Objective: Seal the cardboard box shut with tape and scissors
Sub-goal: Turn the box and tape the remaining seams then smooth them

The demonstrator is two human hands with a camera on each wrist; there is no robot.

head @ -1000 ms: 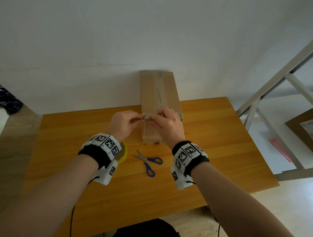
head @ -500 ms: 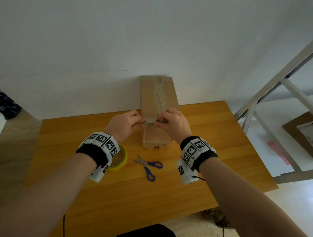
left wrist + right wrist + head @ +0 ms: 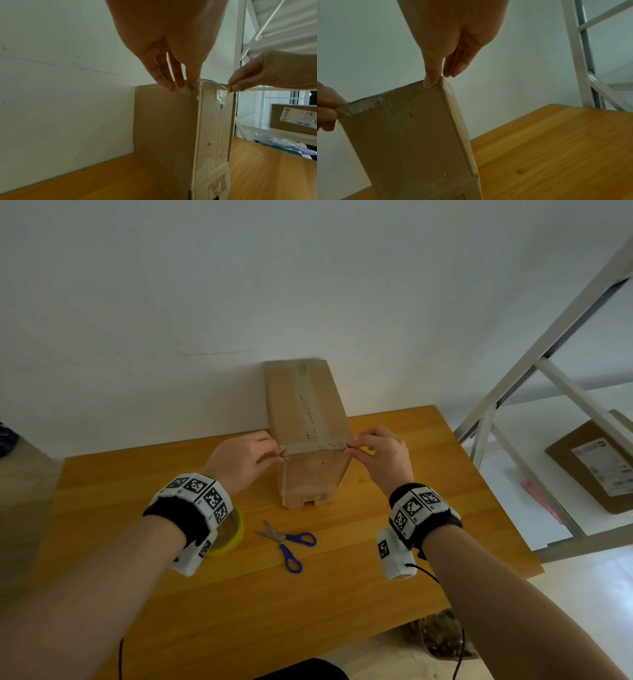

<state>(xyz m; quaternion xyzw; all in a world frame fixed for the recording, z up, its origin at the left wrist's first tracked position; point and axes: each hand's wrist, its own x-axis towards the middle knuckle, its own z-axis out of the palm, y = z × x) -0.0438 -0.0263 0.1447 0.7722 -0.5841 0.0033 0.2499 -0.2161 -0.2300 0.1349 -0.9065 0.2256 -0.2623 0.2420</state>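
A tall cardboard box (image 3: 313, 477) stands upright on the wooden table (image 3: 376, 577) against the wall. A strip of clear tape (image 3: 315, 446) runs across its near top edge. My left hand (image 3: 279, 455) pinches the strip's left end at the box's left corner, and in the left wrist view the tape (image 3: 211, 85) wraps down under its fingertips (image 3: 181, 85). My right hand (image 3: 351, 448) pinches the right end at the right corner, with its thumb (image 3: 430, 81) on the box (image 3: 409, 142). Blue-handled scissors (image 3: 287, 542) and a yellow tape roll (image 3: 233, 534) lie on the table in front.
The white wall stands directly behind the box. A white metal shelf frame (image 3: 513, 392) rises to the right of the table, with another cardboard box (image 3: 596, 460) on its shelf. A bag (image 3: 442, 635) sits on the floor under the table's front right edge.
Both hands have moved apart from the middle of the box's near top edge to its left and right corners, and the tape now spans the whole edge.
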